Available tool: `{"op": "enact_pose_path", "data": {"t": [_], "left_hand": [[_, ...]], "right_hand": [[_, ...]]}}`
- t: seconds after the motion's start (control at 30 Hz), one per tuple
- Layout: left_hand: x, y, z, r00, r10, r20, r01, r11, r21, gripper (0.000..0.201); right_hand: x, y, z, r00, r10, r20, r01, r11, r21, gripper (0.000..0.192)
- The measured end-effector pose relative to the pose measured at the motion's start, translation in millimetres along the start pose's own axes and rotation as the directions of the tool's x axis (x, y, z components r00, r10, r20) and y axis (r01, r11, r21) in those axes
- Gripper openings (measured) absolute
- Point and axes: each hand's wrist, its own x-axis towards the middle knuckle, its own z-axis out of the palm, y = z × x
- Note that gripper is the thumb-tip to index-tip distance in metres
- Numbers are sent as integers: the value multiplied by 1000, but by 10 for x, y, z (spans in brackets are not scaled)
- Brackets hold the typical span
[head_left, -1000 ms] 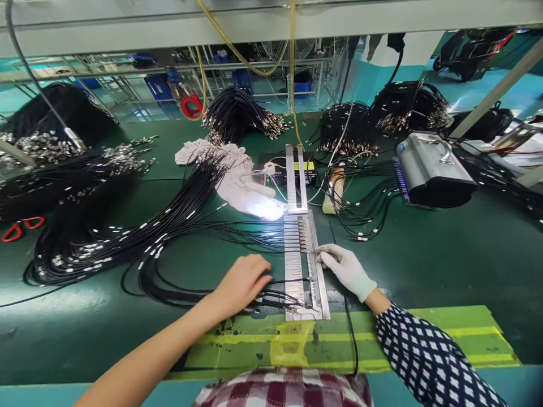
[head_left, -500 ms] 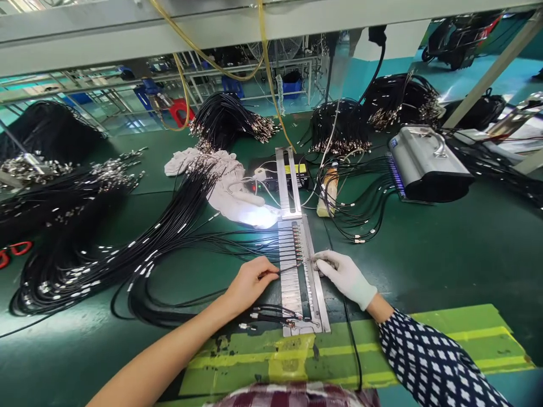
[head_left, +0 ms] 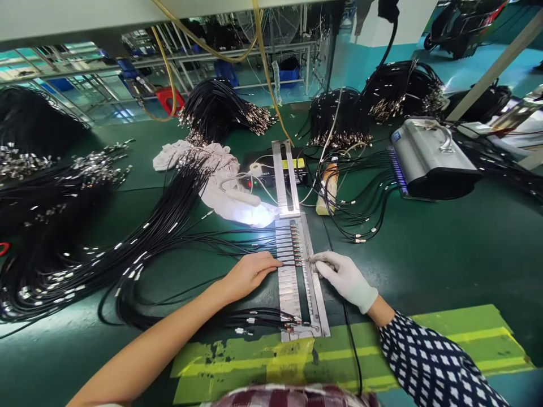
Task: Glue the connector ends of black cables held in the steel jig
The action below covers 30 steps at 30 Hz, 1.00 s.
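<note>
The long slotted steel fixture (head_left: 302,271) is holding thin black cables (head_left: 271,249) in its upper slots. The bare left hand (head_left: 250,271) is pinching one cable at its nine o'clock edge; the white-gloved right hand (head_left: 345,277) is pressing, fingers together, at three o'clock. A grey box (head_left: 432,161) is sitting toward two o'clock.

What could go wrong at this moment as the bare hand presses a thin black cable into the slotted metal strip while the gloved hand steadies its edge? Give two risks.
1. The left hand pinches the cable close to the cables already seated; a slip might knock one out of its slot in the metal strip.
2. The loose cable ends lie near the left forearm, which could drag them, perhaps shifting the strip that the right hand steadies.
</note>
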Motion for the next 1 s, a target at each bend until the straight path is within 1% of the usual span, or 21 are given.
{"op": "enact_pose_path", "data": {"t": [0.1, 0.17, 0.23, 0.3, 0.33, 0.4, 0.5, 0.57, 0.63, 0.7, 0.77, 0.83, 0.9, 1.0], "left_hand": [[-12, -30, 58, 999, 31, -24, -31, 999, 20, 28], [-40, -44, 112, 996, 75, -45, -72, 995, 76, 30], [-86, -44, 161, 989, 120, -85, -102, 976, 193, 33], [-149, -29, 194, 983, 135, -124, -86, 936, 340, 36], [-184, -17, 203, 984, 130, -124, -70, 914, 399, 37], [-249, 10, 206, 991, 103, -81, -54, 882, 469, 40], [-288, 48, 174, 999, 39, 17, -43, 886, 461, 42], [-235, 56, 131, 999, 16, 44, -32, 912, 409, 41], [-108, 40, 79, 1000, 20, 18, -25, 937, 347, 39], [68, 0, 37, 998, 8, -69, 17, 939, 343, 38], [245, -52, 20, 984, -50, -169, 114, 911, 396, 39], [373, -102, 32, 971, -108, -213, 195, 875, 442, 39], [430, -136, 62, 970, -134, -205, 217, 858, 465, 39], [424, -150, 111, 976, -131, -173, 202, 837, 508, 39]], "right_hand": [[-6, -4, 0, 1000, -17, -9, 16, 999, -46, 23], [-17, 2, 3, 999, -40, -25, 38, 996, -83, 23], [-27, 13, 5, 997, -60, -41, 55, 993, -106, 22], [-29, 25, 7, 996, -72, -46, 67, 992, -112, 22], [-26, 30, 8, 996, -75, -43, 70, 991, -112, 22], [-16, 34, 9, 997, -72, -38, 68, 992, -106, 22], [1, 32, 13, 998, -45, -44, 42, 996, -82, 21], [5, 30, 18, 999, -27, -45, 24, 998, -62, 22], [4, 28, 23, 999, -20, -47, 18, 999, -43, 23], [1, 27, 28, 999, -20, -48, 19, 1000, -21, 23], [-3, 24, 31, 998, -23, -51, 23, 1000, -4, 24], [-6, 20, 32, 998, -16, -53, 16, 1000, 0, 24], [-8, 17, 33, 999, -4, -54, 4, 1000, 1, 24], [-1, 24, 37, 999, 9, -43, -8, 1000, 23, 25]]}}
